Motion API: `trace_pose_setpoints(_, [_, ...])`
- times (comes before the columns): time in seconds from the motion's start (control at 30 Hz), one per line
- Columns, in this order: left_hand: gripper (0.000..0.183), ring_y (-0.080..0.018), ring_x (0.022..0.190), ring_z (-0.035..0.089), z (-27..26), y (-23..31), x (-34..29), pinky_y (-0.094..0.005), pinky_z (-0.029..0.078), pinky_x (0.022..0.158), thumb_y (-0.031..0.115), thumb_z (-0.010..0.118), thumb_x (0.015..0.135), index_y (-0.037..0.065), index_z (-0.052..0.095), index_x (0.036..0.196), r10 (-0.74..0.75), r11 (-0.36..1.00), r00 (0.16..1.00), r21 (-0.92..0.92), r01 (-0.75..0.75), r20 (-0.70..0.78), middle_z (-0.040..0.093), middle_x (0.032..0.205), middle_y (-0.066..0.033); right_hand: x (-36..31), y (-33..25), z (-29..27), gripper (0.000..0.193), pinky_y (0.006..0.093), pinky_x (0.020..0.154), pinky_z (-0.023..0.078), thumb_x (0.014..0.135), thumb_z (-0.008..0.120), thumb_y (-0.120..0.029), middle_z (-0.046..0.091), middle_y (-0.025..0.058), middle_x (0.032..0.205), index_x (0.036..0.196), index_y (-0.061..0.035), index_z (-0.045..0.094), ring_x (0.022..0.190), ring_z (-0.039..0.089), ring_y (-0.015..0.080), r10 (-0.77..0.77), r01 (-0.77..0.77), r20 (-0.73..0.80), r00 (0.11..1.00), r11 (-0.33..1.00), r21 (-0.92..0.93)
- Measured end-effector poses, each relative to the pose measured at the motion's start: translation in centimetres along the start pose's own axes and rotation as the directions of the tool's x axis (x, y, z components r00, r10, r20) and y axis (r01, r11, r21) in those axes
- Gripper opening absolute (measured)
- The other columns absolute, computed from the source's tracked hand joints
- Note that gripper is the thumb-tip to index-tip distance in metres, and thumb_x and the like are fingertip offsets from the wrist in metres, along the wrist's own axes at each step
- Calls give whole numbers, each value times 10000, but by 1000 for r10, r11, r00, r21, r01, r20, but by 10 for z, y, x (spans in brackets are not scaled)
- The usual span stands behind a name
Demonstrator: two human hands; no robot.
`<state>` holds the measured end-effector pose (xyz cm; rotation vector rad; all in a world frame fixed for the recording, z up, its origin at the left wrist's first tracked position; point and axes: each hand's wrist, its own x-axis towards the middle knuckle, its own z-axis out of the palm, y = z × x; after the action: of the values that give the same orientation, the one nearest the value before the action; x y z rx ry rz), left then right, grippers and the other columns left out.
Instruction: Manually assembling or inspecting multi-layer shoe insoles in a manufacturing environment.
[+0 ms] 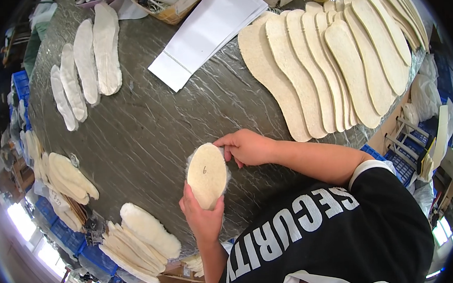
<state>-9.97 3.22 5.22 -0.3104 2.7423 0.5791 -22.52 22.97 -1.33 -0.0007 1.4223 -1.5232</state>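
Note:
A cream felt insole [207,174] with a small dark handwritten mark is held above the dark table, pale fluff showing round its edge. My left hand [202,216] grips its lower end, thumb on one side and fingers on the other. At its upper right edge, my right hand [245,147] is closed in a pinch between thumb and forefinger; the insole's rim or fluff is at those fingertips. The underside of the insole is hidden.
Overlapping felt insoles [290,79] fan across the right of the table [148,147]. Several fluffy insoles [107,50] lie at upper left. More insole stacks [134,248] [71,176] sit along the left edge. White paper sheets [208,29] and a basket [175,8] are at the back.

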Motion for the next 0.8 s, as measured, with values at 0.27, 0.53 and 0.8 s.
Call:
trace_pose_setpoints(0.27, [915, -392, 1127, 461, 4, 0, 2, -466, 403, 963, 151, 826, 599, -24, 343, 1356, -4, 1000, 1000, -6, 4, 0, 473, 1316, -212, 1, 5, 0, 480, 264, 535, 480, 827, 374, 56, 612, 73, 838, 1269, -20, 544, 557, 570, 126, 3, -3, -16, 1000, 1000, 15])
trace_pose_setpoints(0.53, [927, -391, 1122, 467, 5, 1, 5, -452, 425, 946, 168, 835, 599, -17, 347, 1364, -18, 999, 1000, -50, 18, -9, 474, 1324, -203, -8, 4, 2, 522, 282, 613, 491, 799, 558, 0, 610, 89, 868, 1308, -3, 441, 667, 591, 137, -96, 88, -66, 993, 989, -117])
trace_pose_setpoints(0.8, [927, -374, 1100, 486, 10, -3, -3, -429, 459, 911, 185, 837, 596, -16, 353, 1360, 51, 996, 997, -72, -56, -63, 450, 1365, -180, -13, -24, 19, 851, 487, 1003, 360, 553, 840, -248, 454, 127, 1323, 1287, -90, 438, 1253, 427, 305, -591, 517, 263, 763, 312, -797])
